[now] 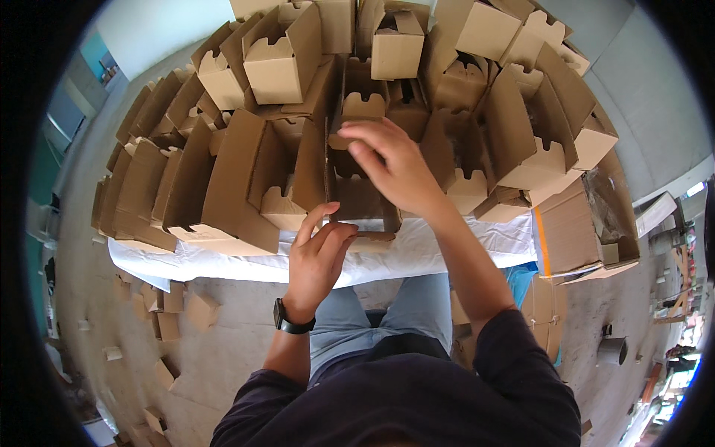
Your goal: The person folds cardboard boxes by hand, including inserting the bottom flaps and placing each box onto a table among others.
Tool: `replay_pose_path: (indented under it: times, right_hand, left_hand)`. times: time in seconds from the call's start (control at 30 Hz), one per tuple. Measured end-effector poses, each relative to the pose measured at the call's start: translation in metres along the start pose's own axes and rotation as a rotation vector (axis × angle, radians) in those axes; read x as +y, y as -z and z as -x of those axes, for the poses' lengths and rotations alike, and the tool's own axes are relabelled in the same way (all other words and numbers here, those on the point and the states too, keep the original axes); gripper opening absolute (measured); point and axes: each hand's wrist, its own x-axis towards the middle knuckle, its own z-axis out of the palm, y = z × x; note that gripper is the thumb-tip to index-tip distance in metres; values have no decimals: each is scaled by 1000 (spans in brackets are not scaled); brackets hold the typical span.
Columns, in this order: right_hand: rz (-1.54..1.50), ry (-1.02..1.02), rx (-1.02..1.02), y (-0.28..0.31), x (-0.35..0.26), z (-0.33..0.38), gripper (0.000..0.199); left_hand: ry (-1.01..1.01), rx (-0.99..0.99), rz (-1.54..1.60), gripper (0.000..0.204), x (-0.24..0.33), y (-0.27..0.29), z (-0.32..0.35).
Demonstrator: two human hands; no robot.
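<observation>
At the bottom edge, the wearer's dark shirt (402, 395) and light blue jeans (339, 328) fill the middle, with bare forearms reaching forward on either side. Small cardboard pieces (201, 309) lie on the grey floor (246, 328) to the left. Just ahead of the knees, a white cloth (477, 242) hangs along the near edge of the work surface.

The left hand (322, 249), a black watch (289, 319) at its wrist, is at the near left corner of an open brown cardboard box (361, 195). Its fingers are bent and partly closed by the box's near flap (372, 241); whether they grip the cardboard, I cannot tell.

The box sits directly in front of the person, open side up, between the two hands. The right hand (395, 164) is farther forward, above the box's right side. It is loosely open, with a gap between the bent fingers and the thumb, the fingertips pointing left near the far end; it holds nothing visible, and contact with the box is unclear.

Similar boxes stand close on both sides, one to the left (283, 207) and one to the right (468, 192). Beyond, more open boxes (272, 71) are stacked higher, before a pale wall (160, 33).
</observation>
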Motion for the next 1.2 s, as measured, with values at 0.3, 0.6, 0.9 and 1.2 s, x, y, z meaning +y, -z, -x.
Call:
replay_pose_path:
  times: [0.3,0.6,0.9,1.2]
  right_hand:
    - [-576,-462,112,2,18,74,43]
    - [-491,-435,-15,-17,29,79,47]
    - [-573,-614,55,-17,28,80,48]
    - [-380,-605,-20,-14,26,78,33]
  left_hand:
    - [20,-26,81,17,1,-1,-2]
    - [2,-39,87,19,-2,1,1]
    - [45,-88,114,19,-2,-1,9]
    - [52,80,128,56,-4,-6,2]
